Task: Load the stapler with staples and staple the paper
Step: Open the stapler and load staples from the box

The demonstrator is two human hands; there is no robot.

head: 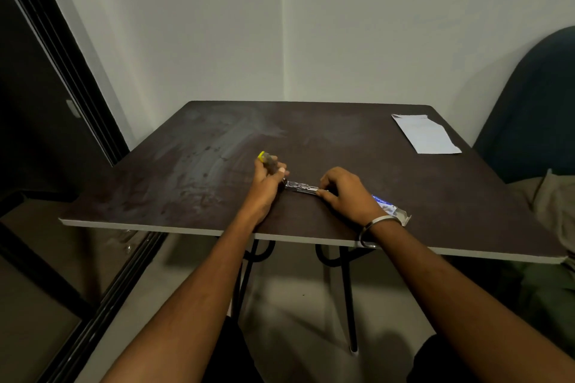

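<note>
A dark brown bench (pixel 342 146) with a pale edge stood in the corner of a white-walled room, on thin black legs. At its far right corner lay a white sheet of paper (pixel 424 134), flat, with a torn upper edge, well apart from everything else.

Near the middle of the bench's front half the stapler (pixel 287 179) lay opened out, its long axis running roughly left to right and tilting a little toward the near right. Its yellow-tipped top cover pointed up and to the far left; its bare metal staple channel pointed right, low over the bench.

The left hand (pixel 267 177) was closed around the yellow-tipped cover, holding it raised. The right hand (pixel 345 193) pinched the right end of the metal channel between thumb and fingertips, with a metal bangle (pixel 375 228) on its wrist.

Just behind the right wrist, near the front edge, lay a small staple box (pixel 392 210), white with a blue printed label, its end flap open toward the right. What it held could not be seen, and the print was too small to read.
</note>
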